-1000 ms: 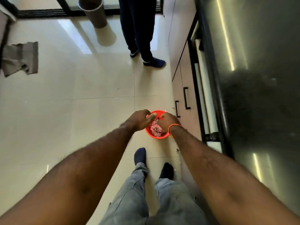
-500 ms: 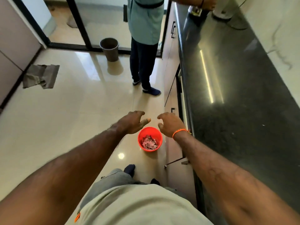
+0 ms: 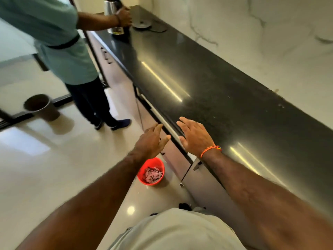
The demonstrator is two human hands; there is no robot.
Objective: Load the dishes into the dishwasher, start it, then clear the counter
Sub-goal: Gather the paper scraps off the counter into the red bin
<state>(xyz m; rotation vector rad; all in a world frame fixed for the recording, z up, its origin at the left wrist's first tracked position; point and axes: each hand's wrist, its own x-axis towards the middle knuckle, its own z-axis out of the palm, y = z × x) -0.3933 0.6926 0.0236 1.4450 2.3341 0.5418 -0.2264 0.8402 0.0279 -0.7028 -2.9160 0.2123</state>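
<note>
A glossy cream tiled floor (image 3: 45,177) runs beside a long polished black stone counter (image 3: 225,98) backed by white marble wall. At far left a dark round bin (image 3: 40,107) stands on the floor, and a second person in a teal top (image 3: 59,44) grips a steel kettle (image 3: 115,17) at the counter's far end. The left hand (image 3: 153,141) hangs over the floor, fingers straight and spread, holding nothing. Below it sits a red plastic bowl of pinkish scraps (image 3: 151,171) near the cabinet fronts. The right hand (image 3: 195,137), orange thread at the wrist, is spread flat above the counter edge, empty.
</note>
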